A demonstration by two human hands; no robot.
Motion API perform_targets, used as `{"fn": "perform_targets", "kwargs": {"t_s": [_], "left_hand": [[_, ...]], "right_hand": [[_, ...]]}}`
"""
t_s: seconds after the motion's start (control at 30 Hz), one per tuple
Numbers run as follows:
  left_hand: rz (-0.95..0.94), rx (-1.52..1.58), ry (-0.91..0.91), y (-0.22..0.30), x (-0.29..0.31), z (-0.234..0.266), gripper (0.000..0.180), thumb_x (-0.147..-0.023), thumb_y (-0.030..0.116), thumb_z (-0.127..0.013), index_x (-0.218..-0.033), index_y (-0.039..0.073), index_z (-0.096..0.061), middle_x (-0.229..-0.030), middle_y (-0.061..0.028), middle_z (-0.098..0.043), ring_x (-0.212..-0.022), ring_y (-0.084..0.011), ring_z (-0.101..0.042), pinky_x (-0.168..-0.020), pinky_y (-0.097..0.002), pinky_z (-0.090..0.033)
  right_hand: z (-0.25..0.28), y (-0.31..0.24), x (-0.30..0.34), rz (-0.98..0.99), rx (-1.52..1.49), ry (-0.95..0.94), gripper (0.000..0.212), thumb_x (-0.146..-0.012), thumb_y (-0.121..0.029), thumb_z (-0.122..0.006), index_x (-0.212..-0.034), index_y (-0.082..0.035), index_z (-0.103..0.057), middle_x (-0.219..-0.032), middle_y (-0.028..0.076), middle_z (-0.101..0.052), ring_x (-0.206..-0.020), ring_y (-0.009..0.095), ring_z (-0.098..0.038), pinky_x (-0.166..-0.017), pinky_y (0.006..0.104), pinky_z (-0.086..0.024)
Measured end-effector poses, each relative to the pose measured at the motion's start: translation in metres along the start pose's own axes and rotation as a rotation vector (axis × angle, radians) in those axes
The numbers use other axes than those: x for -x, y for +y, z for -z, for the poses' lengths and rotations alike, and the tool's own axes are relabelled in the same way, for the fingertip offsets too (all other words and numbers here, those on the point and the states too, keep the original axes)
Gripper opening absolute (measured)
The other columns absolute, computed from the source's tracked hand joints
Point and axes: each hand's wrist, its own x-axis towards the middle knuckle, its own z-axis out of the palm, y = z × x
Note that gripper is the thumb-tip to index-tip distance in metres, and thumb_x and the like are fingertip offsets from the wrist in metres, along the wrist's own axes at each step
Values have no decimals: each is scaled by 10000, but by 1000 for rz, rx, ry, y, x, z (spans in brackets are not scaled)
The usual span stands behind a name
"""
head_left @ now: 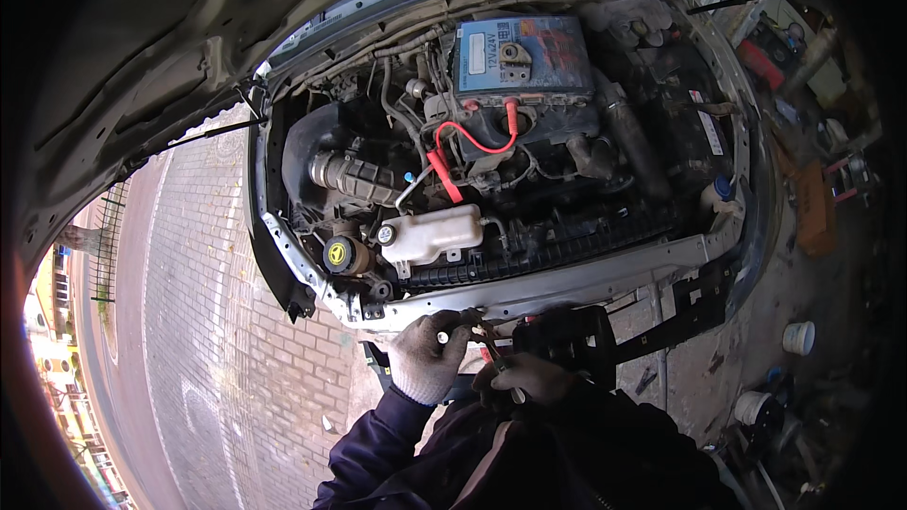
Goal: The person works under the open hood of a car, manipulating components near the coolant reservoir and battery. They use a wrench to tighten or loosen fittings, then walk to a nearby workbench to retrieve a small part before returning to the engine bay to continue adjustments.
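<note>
Pavement brick | hood raised | left hand curled, grip unclear | right hand gripping tool

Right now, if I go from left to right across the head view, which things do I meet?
Dark fence → round black cap with a yellow symbol → gloved left hand → gloved right hand → blue cap → orange-brown box.

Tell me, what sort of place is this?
Probably an outdoor, roadside car repair spot: a car's raised hood hangs over the open engine bay, a blue power box sits on the engine with a red cable attached, and brick paving stretches alongside.
</note>
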Motion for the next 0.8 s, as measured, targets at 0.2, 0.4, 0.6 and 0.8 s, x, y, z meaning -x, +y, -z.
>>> {"fn": "perform_targets", "kwargs": {"t_s": [0.2,0.4,0.6,0.8], "left_hand": [[37,87,-44,-2,-4,-13,144,-983,61,-809,-1109,-2,-780,-953,-142,-818,-830,-231,-794,-759,-353,-633],[-25,136,4,-15,-8,-27,167,-968,177,-856,-1071,51,-817,-939,-105,-822,-795,-243,-810,-690,-360,-647],[-67,29,8,-24,-10,-36,235,-890,216,-876,-1066,73,-815,-899,-125,-796,-803,-329,-788,-720,-422,-628],[-83,-43,-56,-29,-9,-37,360,-809,291,-872,-1103,96,-801,-951,-136,-792,-879,-368,-778,-771,-464,-626]], "right_hand": [[13,6,-5,39,281,33,411,-1081,-292,-646,-1385,-35,-747,-1156,111,-814,-1168,227,-742,-1002,383,-565],[-12,-51,24,215,889,548,453,-1072,-457,-702,-1248,-52,-800,-970,168,-827,-995,331,-818,-862,425,-650],[-45,-133,41,849,1466,624,422,-980,-291,-843,-1332,-76,-755,-978,120,-760,-868,311,-791,-825,431,-665],[-48,-173,22,611,1915,302,312,-979,-266,-800,-1208,-60,-742,-855,101,-704,-795,258,-774,-709,448,-653]]}}
